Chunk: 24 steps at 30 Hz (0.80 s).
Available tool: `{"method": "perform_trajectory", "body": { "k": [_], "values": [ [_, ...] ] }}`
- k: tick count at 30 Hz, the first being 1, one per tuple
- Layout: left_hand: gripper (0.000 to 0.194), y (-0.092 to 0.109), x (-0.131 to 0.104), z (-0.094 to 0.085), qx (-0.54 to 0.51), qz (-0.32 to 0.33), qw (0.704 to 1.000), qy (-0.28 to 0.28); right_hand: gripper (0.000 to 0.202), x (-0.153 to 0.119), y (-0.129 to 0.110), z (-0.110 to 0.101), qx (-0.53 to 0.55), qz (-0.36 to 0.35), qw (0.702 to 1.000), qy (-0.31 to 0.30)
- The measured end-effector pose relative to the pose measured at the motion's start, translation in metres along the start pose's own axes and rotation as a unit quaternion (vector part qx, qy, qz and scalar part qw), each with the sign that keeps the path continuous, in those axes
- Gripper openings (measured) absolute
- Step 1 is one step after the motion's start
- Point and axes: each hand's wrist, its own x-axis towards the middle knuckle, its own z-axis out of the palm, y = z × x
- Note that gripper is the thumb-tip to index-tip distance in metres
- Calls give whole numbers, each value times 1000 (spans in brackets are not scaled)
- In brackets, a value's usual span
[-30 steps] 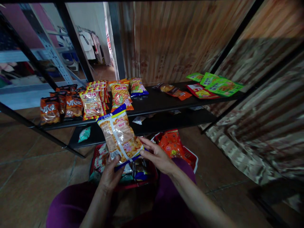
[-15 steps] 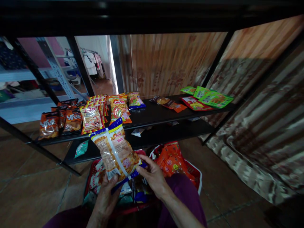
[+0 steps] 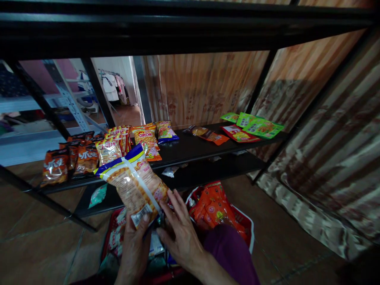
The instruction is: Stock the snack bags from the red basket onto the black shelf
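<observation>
A snack bag (image 3: 135, 184) with blue and yellow ends is tilted in front of me, its printed back and barcode facing up. A white strip runs lengthwise over it. My left hand (image 3: 135, 239) grips its lower corner, thumb on top beside the barcode. At the bag's right edge, my right hand (image 3: 182, 233) has its fingers stretched out and its thumb apart, the fingertips touching the bag or very close to it. Below both hands stands a red basket (image 3: 108, 231) of packaged snacks, partly hidden by my arms.
On the black shelf (image 3: 190, 152) stand orange-black snack bags (image 3: 56, 168), red-yellow bags (image 3: 109, 150) and an orange bag (image 3: 145, 136). Green packets (image 3: 261, 126) lie at its right. A second basket (image 3: 251, 233) holds orange packages (image 3: 215, 206). A black beam (image 3: 178, 35) crosses overhead.
My right hand has loosened from the bag's lower right corner and its fingers have straightened. The bag has shifted left and tilted further, still in my left hand. The view has moved slightly.
</observation>
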Motion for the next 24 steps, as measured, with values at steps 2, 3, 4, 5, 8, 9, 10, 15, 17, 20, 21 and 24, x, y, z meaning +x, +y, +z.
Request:
{"method": "perform_trajectory", "body": {
  "k": [2,3,4,5,8,9,10,15,17,20,21,24],
  "values": [
    [71,-3,-3,4,9,12,1000,-16,73,3,1,1,27,8,999,-20],
    [72,-6,-5,6,7,16,1000,-24,76,4,1,1,50,18,998,-30],
    [74,-10,-7,9,4,19,999,-31,79,4,2,1,80,33,995,-40],
    [75,-13,-9,11,0,20,999,-39,82,5,3,0,118,52,991,-46],
    [71,-22,-14,24,-8,33,997,-70,97,7,4,-2,282,129,950,-38],
    [70,-24,-15,30,2,46,996,-79,103,8,4,-3,349,154,924,-28],
    [70,-25,-15,36,17,62,994,-85,108,10,5,-4,414,177,893,-16],
    [64,-20,-20,56,58,106,990,-73,94,14,19,-23,602,260,754,24],
    [52,-14,-22,55,57,106,992,-46,77,14,30,-35,645,292,705,23],
    [39,-2,-14,46,80,113,990,2,63,12,45,-52,688,319,651,-18],
    [36,1,-7,42,89,105,990,7,61,12,49,-56,694,325,642,-34],
    [36,5,16,33,56,42,997,-8,57,9,55,-59,695,349,624,-72]
  ]
}}
